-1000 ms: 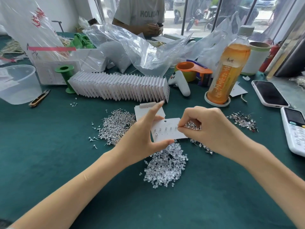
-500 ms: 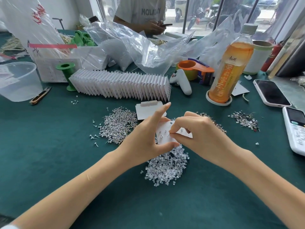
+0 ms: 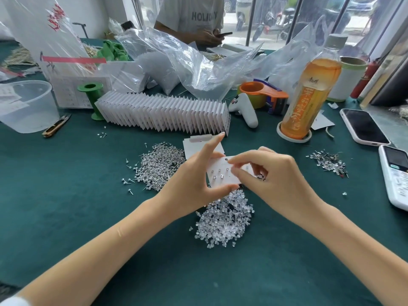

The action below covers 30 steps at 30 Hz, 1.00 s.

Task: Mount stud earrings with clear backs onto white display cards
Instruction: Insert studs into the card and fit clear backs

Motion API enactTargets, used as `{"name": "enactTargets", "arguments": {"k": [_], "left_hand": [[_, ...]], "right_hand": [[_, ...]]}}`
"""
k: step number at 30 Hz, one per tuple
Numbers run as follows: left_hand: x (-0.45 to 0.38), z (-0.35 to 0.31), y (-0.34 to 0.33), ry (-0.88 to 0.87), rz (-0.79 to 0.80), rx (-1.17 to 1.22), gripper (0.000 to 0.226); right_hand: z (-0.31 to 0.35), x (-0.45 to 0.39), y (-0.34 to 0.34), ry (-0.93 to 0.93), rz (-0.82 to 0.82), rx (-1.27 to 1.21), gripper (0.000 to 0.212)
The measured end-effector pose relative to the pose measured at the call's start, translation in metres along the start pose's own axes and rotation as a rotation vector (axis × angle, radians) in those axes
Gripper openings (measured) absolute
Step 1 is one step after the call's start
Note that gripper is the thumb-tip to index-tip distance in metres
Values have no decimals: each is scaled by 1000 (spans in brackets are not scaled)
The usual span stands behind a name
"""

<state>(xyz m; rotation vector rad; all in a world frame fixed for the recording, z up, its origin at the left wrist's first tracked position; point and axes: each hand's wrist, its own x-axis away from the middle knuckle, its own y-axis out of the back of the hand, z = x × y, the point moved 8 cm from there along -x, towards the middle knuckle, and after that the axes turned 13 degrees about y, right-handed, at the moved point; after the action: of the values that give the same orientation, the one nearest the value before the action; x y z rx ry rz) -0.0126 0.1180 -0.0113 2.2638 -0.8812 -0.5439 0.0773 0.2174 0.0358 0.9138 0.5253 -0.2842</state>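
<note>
Over the green desk point(image 3: 66, 217), seen from the head camera, the left hand point(image 3: 194, 184) holds a white display card point(image 3: 223, 173) up off the surface, thumb under its lower edge, other fingers behind it and the index finger raised straight. Several stud earrings point(image 3: 217, 174) already sit in the card's left half. The right hand point(image 3: 273, 180) meets the card from the right, thumb and index finger pinched together at its face; what they grip is too small to tell.

Directly below the hands lies a heap of clear backs point(image 3: 223, 219). Left of the card is a pile of loose studs point(image 3: 159, 164), and a smaller scatter of studs point(image 3: 329, 162) lies well apart to the right. A second card point(image 3: 198, 144) lies flat just behind the left hand, and beyond it a long fanned row of cards point(image 3: 163, 113) stands on edge.

At the right stands an orange drink bottle point(image 3: 309, 89) whose label carries vertical Chinese characters, not legible. A person across the desk wears a grey shirt point(image 3: 194, 14) printed "HOLIDAY". A clear bag point(image 3: 44, 34) at the far left bears red handwriting I cannot read.
</note>
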Motion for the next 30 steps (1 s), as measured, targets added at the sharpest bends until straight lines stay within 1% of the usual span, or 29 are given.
{"name": "enactTargets", "arguments": {"k": [2,3,6,8,10,12,15,18,25,27,30], "left_hand": [[-1,1,4,3,-37,0,97],[-2,1,6,5,-54,5,98],[-3,1,13,9,-103,23,97],[-4,1,16,29,-139,35,97],[-4,-1,19,45,-178,51,96],[-4,-5,22,43,-199,69,95],[-2,-11,22,30,-197,96,94],[2,-16,21,25,-210,87,92],[8,-25,20,-1,-207,98,87],[9,-27,18,-4,-197,91,89],[10,-28,15,-12,-184,60,94]], "right_hand": [[-7,4,7,-121,-59,-139,4],[-11,8,5,-192,-58,-247,4],[-17,30,-19,-494,44,-592,15],[-15,44,-41,-640,102,-732,19],[-13,48,-55,-723,48,-848,25],[-14,46,-61,-760,-65,-954,35],[-13,37,-58,-756,-202,-1056,51],[-13,32,-58,-753,-262,-1092,47],[-17,33,-63,-792,-249,-1090,43],[-20,34,-62,-796,-260,-1097,46],[-18,30,-63,-749,-218,-1106,53]]}}
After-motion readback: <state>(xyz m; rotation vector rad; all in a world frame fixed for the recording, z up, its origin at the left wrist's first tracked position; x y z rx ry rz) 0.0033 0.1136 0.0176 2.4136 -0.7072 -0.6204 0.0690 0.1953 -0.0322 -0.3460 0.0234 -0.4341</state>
